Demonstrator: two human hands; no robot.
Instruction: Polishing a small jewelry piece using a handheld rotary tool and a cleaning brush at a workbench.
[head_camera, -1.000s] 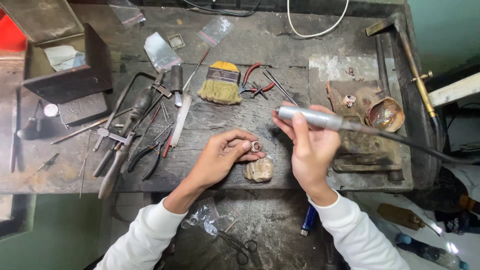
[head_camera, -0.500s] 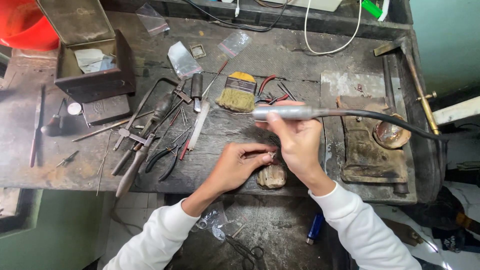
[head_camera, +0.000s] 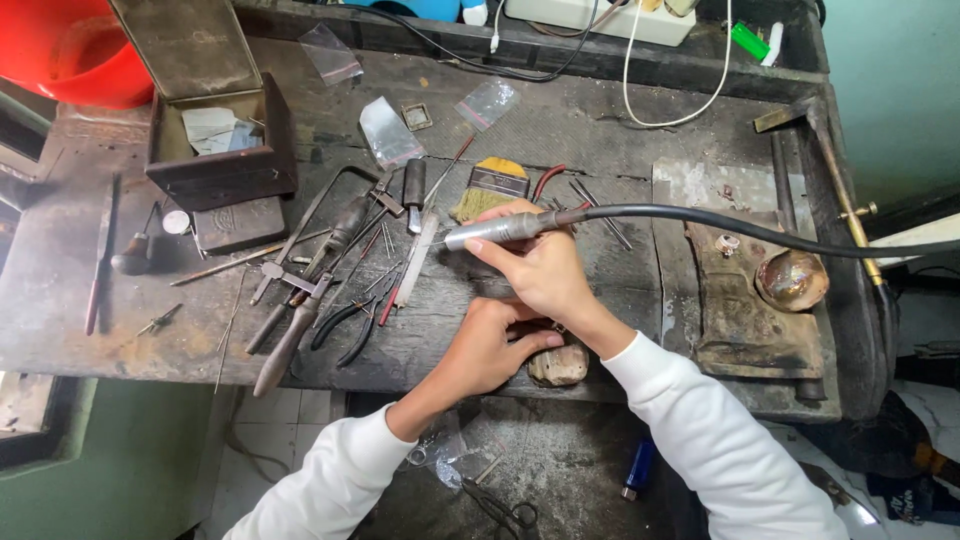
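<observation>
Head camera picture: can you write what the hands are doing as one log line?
right hand: grips rotary handpiece | left hand: by bench peg | brush behind

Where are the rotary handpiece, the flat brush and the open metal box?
rotary handpiece (head_camera: 495, 231), head view, on its silver barrel.
flat brush (head_camera: 478, 203), head view, on its bristles.
open metal box (head_camera: 222, 178), head view, on its front wall.

Three small clear plastic bags lie on the far bench: one far left (head_camera: 332, 52), a larger one (head_camera: 388, 132) mid-bench, another (head_camera: 487, 102) to its right.
</observation>
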